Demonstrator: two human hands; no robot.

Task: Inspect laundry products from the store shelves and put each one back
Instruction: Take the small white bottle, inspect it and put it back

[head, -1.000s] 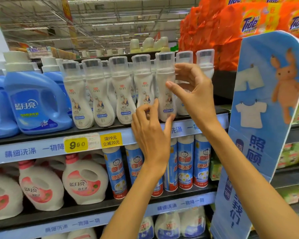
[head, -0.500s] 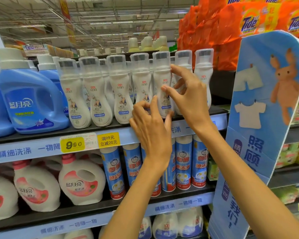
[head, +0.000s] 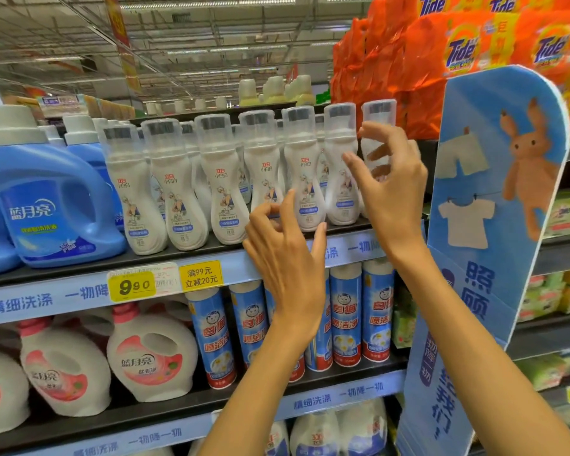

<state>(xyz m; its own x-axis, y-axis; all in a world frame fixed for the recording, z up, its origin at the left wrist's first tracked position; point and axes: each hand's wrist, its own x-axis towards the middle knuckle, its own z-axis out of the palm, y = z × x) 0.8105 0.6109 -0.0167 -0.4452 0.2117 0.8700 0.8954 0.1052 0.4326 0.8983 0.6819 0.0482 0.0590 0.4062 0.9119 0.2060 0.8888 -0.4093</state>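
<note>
White bottles (head: 305, 179) stand upright in a row on the upper shelf (head: 79, 268). Left hand (head: 285, 255) and right hand (head: 389, 189) hover before them, fingers loosely spread, holding nothing.

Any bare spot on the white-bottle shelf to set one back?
Hardly: the white bottles stand shoulder to shoulder from the blue jug to the blue divider sign. Only the narrow front shelf lip shows bare.
</note>
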